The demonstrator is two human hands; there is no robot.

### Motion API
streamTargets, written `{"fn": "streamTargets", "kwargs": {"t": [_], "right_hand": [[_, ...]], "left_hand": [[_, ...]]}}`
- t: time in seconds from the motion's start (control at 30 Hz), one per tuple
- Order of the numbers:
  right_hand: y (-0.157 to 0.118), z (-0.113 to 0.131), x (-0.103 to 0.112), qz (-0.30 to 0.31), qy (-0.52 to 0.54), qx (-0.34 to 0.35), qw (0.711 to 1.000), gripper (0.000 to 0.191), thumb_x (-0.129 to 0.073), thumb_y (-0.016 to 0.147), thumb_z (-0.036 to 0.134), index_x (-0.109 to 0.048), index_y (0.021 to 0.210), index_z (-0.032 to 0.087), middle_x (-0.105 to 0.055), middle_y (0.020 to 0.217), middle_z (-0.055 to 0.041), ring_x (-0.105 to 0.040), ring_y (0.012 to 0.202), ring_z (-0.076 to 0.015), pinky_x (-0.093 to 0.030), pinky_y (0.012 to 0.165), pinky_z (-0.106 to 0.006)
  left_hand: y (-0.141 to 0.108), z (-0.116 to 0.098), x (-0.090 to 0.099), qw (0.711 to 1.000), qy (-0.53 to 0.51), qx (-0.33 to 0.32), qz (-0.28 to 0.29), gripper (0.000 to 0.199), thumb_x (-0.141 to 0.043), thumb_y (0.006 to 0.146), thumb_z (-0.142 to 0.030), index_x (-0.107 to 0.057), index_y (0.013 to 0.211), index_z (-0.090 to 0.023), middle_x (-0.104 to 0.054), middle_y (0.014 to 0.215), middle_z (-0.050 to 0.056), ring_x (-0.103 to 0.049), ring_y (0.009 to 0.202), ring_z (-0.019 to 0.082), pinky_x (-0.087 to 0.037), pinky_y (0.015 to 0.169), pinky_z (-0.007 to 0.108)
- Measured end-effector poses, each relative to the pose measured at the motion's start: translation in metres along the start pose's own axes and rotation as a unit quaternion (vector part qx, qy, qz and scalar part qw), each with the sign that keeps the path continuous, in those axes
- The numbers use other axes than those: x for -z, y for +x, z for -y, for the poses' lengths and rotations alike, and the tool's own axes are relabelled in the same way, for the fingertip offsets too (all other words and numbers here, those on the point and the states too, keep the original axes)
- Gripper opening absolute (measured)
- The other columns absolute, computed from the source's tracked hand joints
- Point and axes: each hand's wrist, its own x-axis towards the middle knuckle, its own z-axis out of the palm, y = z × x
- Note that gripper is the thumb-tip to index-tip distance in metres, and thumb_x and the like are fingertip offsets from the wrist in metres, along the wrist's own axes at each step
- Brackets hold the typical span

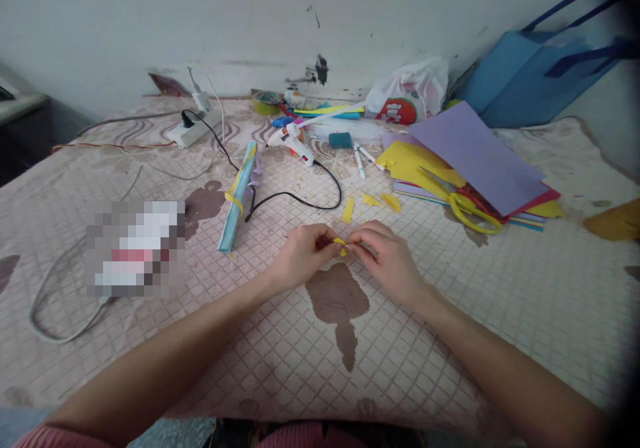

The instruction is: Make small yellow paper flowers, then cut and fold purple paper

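Observation:
Between the fingertips of both hands is a small piece of yellow paper [339, 241]. My left hand [303, 253] pinches it from the left, and my right hand [384, 256] pinches it from the right, the fingertips almost meeting. Fingers cover much of the piece, so its full shape is hidden. Just beyond the hands lie several yellow paper scraps [349, 209]. To the left rests a light blue paper strip [235, 201] with yellow and purple curls along it.
A white glue gun [299, 147] with a black cord lies behind the hands. Yellow-handled scissors [470, 213] rest by stacked coloured paper [475, 155] at right. A power strip [193, 128], a blue bag [530, 78] and a blurred-out object [137, 248] are also on the patterned tablecloth [260, 361].

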Motion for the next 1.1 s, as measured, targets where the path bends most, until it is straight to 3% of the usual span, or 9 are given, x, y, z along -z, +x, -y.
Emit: {"fn": "streamTargets", "kwargs": {"t": [0.27, 0.53, 0.67, 0.87, 1.1], "right_hand": [[-0.0006, -0.0025, -0.0001, 0.013, -0.038, 0.033, 0.999, 0.012, -0.055, 0.085, 0.014, -0.062, 0.079, 0.022, -0.064, 0.082, -0.0032, -0.057, 0.082, -0.0196, -0.043, 0.074, -0.035], [0.0017, -0.0020, 0.0041, 0.057, 0.000, 0.022, 0.998, 0.013, -0.047, 0.089, 0.018, -0.055, 0.079, 0.021, -0.058, 0.080, -0.0027, -0.053, 0.081, -0.0189, -0.040, 0.072, -0.033], [0.0036, 0.0008, 0.0039, 0.070, 0.027, 0.019, 0.997, 0.016, -0.046, 0.090, 0.017, -0.050, 0.075, 0.021, -0.055, 0.076, -0.0017, -0.050, 0.077, -0.0175, -0.039, 0.069, -0.031], [0.0032, 0.0016, 0.0045, 0.070, 0.099, -0.041, 0.992, 0.015, -0.050, 0.089, 0.022, -0.050, 0.074, 0.021, -0.053, 0.073, 0.0006, -0.050, 0.073, -0.0153, -0.039, 0.066, -0.028], [0.0024, -0.0016, 0.0029, 0.074, 0.184, -0.102, 0.975, 0.015, -0.052, 0.088, 0.025, -0.054, 0.075, 0.020, -0.054, 0.070, 0.0018, -0.050, 0.068, -0.0133, -0.040, 0.065, -0.027]], "left_hand": [[0.0003, -0.0025, 0.0008, 1.000, -0.005, 0.017, 0.015, 0.017, -0.058, 0.079, -0.028, -0.065, 0.076, -0.013, -0.064, 0.065, 0.002, -0.055, 0.059, 0.011, -0.042, 0.052, 0.020], [0.0020, 0.0004, 0.0004, 0.996, -0.072, 0.041, 0.036, 0.022, -0.057, 0.081, -0.034, -0.063, 0.077, -0.013, -0.062, 0.068, 0.003, -0.056, 0.061, 0.011, -0.044, 0.054, 0.020], [0.0028, -0.0001, 0.0016, 0.996, -0.080, 0.022, 0.039, 0.019, -0.061, 0.078, -0.031, -0.062, 0.081, -0.013, -0.061, 0.069, 0.002, -0.053, 0.060, 0.009, -0.042, 0.054, 0.020], [0.0028, -0.0021, 0.0054, 0.997, -0.063, -0.010, 0.053, 0.018, -0.059, 0.081, -0.031, -0.061, 0.083, -0.012, -0.060, 0.070, 0.002, -0.052, 0.062, 0.010, -0.042, 0.055, 0.021], [0.0026, -0.0036, 0.0029, 0.994, -0.100, 0.008, 0.035, 0.019, -0.060, 0.080, -0.031, -0.059, 0.080, -0.013, -0.060, 0.072, 0.003, -0.054, 0.063, 0.010, -0.045, 0.058, 0.022]]}}
